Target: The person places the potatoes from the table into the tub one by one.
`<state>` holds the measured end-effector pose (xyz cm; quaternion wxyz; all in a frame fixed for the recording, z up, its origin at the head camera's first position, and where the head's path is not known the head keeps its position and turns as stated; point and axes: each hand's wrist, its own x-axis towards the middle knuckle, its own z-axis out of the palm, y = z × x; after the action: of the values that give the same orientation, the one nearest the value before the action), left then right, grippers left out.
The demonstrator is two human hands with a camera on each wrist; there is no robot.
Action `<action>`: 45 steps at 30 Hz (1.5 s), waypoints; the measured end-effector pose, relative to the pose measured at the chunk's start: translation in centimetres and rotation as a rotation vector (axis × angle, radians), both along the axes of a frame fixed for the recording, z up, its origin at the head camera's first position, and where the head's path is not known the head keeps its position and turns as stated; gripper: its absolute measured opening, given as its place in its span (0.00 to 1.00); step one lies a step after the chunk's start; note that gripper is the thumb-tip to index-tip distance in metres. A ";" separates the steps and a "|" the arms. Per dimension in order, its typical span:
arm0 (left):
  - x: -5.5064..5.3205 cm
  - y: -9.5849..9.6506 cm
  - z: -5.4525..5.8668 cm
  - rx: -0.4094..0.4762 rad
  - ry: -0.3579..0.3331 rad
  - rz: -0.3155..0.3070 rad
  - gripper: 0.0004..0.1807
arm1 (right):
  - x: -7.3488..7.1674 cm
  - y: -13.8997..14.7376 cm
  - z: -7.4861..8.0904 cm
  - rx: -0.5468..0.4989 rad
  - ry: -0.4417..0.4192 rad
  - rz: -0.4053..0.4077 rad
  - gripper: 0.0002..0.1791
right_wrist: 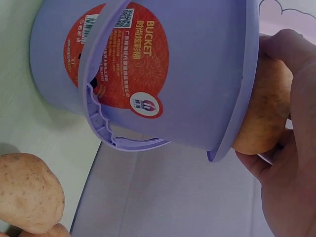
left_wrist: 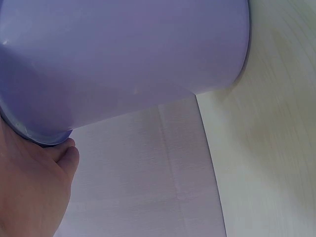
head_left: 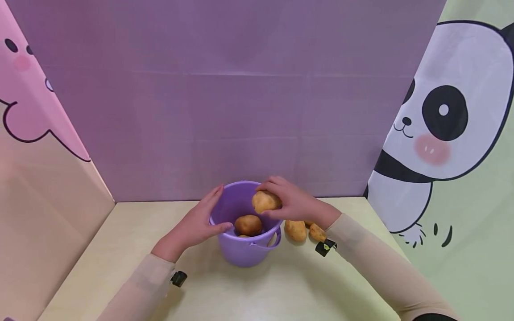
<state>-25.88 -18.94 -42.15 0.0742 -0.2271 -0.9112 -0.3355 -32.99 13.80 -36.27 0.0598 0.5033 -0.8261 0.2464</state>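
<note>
A purple plastic bucket [head_left: 245, 252] stands upright on the table, its handle [head_left: 277, 238] hanging down on the right. The left hand [head_left: 196, 225] grips the bucket's left rim, thumb over the front edge and fingers along the far side. In the right hand [head_left: 295, 200] is a potato [head_left: 266, 202], held between thumb and fingers over the right part of the bucket's mouth. The right wrist view shows this potato [right_wrist: 265, 108] right at the rim, partly covered by the hand. Inside the bucket lies a browner potato [head_left: 248, 225], with part of another below it.
Right of the bucket, several potatoes [head_left: 296, 231] lie on the table [head_left: 201, 290], partly hidden by the right forearm. A purple backdrop [head_left: 241, 111] rises behind the table's far edge. Side panels carry a pink cartoon figure [head_left: 32, 102] and a panda [head_left: 445, 107].
</note>
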 end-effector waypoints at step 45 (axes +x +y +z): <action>0.0 -0.1 0.1 0.008 -0.007 -0.002 0.59 | -0.4 -1.1 0.2 0.132 -0.073 0.079 0.34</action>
<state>-25.89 -19.00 -42.02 0.0717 -0.2265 -0.9099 -0.3400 -33.38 12.66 -36.06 -0.0136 0.5289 -0.8218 0.2116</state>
